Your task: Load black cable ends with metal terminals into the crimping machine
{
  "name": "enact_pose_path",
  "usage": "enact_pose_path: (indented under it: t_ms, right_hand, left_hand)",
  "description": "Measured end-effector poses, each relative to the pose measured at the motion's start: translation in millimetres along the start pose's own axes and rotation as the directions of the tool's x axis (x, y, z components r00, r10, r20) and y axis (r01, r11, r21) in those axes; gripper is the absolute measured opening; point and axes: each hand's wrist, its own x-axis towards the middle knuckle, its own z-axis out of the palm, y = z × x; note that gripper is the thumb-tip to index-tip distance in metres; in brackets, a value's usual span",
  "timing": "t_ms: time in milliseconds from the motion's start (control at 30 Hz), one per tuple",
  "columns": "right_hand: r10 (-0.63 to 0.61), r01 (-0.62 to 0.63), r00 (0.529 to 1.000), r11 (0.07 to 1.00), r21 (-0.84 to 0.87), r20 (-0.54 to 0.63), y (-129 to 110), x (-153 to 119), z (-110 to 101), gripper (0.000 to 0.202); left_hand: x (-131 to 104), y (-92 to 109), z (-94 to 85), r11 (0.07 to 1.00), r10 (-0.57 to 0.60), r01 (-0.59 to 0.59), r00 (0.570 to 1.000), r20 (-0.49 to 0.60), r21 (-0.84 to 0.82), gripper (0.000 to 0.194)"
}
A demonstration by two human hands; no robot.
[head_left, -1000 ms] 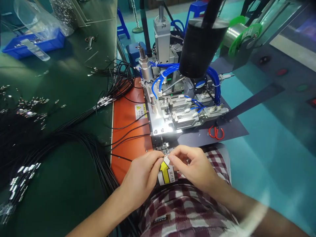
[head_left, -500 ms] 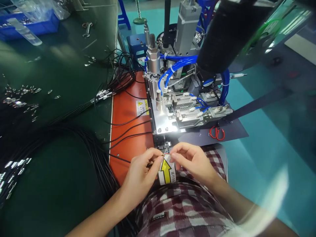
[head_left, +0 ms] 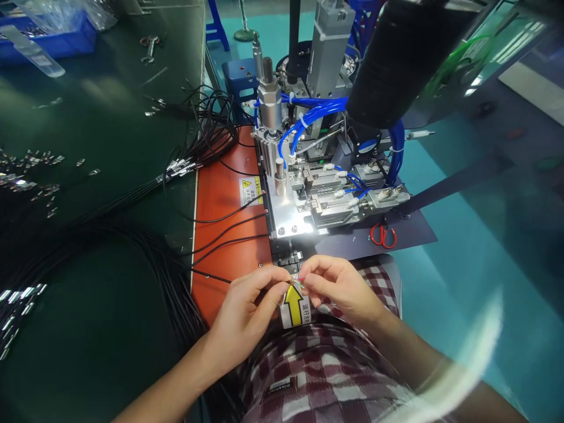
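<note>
My left hand point(head_left: 247, 308) and my right hand point(head_left: 341, 288) meet fingertip to fingertip just in front of the machine. Between them they pinch the thin stripped end of a black cable point(head_left: 298, 278), where fine coloured wires show. The cable runs off to the left across the orange plate point(head_left: 224, 229). Right below my fingers is a white label with a yellow arrow point(head_left: 295, 304). The metal fixture point(head_left: 308, 202) of the machine stands lit just beyond my hands.
Several black cables point(head_left: 145, 258) with metal ends lie in bundles over the dark green bench at the left. Loose metal shells point(head_left: 30, 176) are scattered at the far left. Red-handled scissors point(head_left: 382, 235) lie right of the fixture. Blue air hoses point(head_left: 308, 114) loop over the machine. A blue bin point(head_left: 53, 35) sits top left.
The view has shifted closer to the machine. My hands have stayed together at the cable end, with the fingertips working slightly; the coloured wires now show between them.
</note>
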Motion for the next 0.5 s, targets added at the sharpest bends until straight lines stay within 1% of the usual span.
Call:
enact_pose_path:
  t_ms: [67, 133, 300, 400, 500]
  right_hand:
    - [0.002, -0.002, 1.0, 1.0, 0.012, 0.015, 0.7, -1.2, -0.8, 0.018]
    - [-0.015, 0.015, 1.0, 1.0, 0.017, 0.005, 1.4, -2.7, -0.6, 0.017]
    - [-0.087, 0.087, 0.994, 0.996, -0.005, -0.073, 3.8, -5.6, 4.7, 0.015]
    - [-0.14, 0.137, 0.984, 0.99, -0.031, -0.108, 6.7, -5.4, 7.8, 0.015]
    - [-0.171, 0.165, 0.978, 0.984, -0.062, -0.121, 9.1, -4.6, 9.9, 0.015]
  left_hand:
    - [0.2, 0.0, 0.5, 0.999, 0.026, -0.026, 1.0, -0.006, 0.029, 0.013]
    - [0.3, 0.2, 1.4, 0.998, 0.041, -0.04, 0.999, -0.021, 0.05, 0.011]
    - [1.4, 0.0, 3.7, 0.993, 0.078, -0.071, 0.994, -0.072, 0.098, 0.009]
    - [2.3, -1.5, 4.4, 0.996, 0.067, -0.061, 0.995, -0.08, 0.07, 0.011]
    - [2.0, -2.8, 4.9, 1.0, 0.029, -0.028, 0.996, -0.08, 0.008, 0.013]
